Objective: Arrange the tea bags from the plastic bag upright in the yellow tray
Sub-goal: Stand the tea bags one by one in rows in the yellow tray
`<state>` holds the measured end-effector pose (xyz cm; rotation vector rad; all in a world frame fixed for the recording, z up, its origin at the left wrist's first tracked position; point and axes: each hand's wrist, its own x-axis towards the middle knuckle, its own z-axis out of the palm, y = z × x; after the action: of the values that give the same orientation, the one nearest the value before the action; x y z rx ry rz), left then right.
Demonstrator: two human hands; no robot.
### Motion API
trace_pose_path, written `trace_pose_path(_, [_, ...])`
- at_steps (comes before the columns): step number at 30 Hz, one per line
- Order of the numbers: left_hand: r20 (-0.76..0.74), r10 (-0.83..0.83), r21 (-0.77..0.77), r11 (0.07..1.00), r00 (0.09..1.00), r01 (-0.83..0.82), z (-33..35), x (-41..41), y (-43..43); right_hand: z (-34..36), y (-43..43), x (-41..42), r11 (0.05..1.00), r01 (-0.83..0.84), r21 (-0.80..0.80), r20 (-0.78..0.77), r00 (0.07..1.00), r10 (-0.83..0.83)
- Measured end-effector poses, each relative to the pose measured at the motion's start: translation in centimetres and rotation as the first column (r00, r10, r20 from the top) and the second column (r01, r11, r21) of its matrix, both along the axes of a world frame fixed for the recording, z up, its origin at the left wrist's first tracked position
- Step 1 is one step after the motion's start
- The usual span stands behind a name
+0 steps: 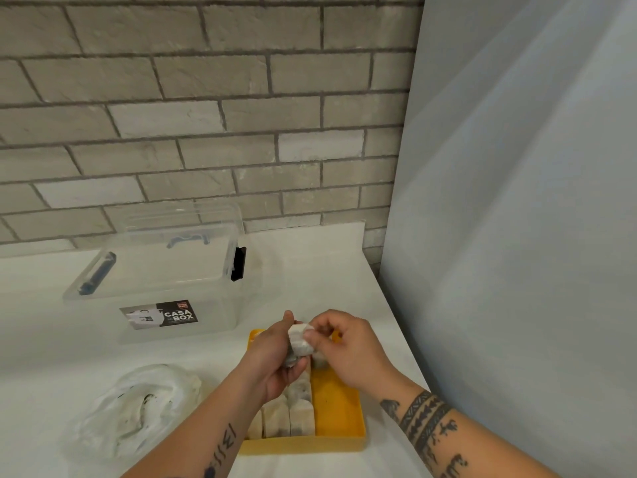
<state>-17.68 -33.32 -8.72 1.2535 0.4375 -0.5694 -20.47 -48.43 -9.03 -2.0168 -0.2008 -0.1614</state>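
Already the yellow tray (339, 408) is standing partly filled: rows of tea bags (289, 417) are sitting upright along its left side, while its right side is showing mostly bare yellow floor. Both hands are working just above the tray's far end. The left hand (275, 360) is cupping a small stack of tea bags (300, 343) from below, fingers curled round it. The right hand (344, 343) is pinching the stack's upper right edge between thumb and fingers, seemingly squaring the bundle or peeling one bag off.

The plastic bag (138, 405) is lying crumpled on the counter (69, 339), left of the tray and apart from it. It is looking slack, though I cannot tell whether any tea bags are lying inside.

By my judgement the task is sitting around its middle: the held bundle is waiting to go in, and the open right side is offering room for more. A clear storage box (206, 294) is standing further back.
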Motion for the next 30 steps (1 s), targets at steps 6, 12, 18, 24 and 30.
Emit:
trace_pose_path(6, [0.329, -0.109, 0.194, 0.980, 0.938, 0.046, -0.1, -0.5, 0.9, 0.5, -1.1, 0.9, 0.979, 0.170, 0.116, -0.121, 0.980, -0.156])
trace_pose_path(12, [0.440, -0.231, 0.311, 0.946, 0.868, 0.094, -0.1, -0.3, 1.0, 0.7, -0.9, 1.2, 0.978, 0.162, 0.135, -0.168, 0.976, -0.138])
trace_pose_path(18, [0.513, -0.240, 0.423, 0.906, 0.825, 0.001, -0.3, -0.1, 1.2, 1.5, -0.8, 1.6, 0.998, 0.060, -0.024, -0.102, 0.993, -0.062])
trace_pose_path(24, [0.540, -0.258, 0.506, 0.860, 0.801, -0.064, -1.4, 0.5, 2.3, 1.5, -1.4, 2.8, 0.982, 0.048, -0.180, -0.140, 0.987, -0.074])
trace_pose_path(30, [0.566, -0.244, 0.597, 0.780, 0.787, -0.187, -3.9, 1.1, 5.0, 0.5, -2.7, 3.1, 0.944, 0.016, -0.328, -0.250, 0.963, -0.103])
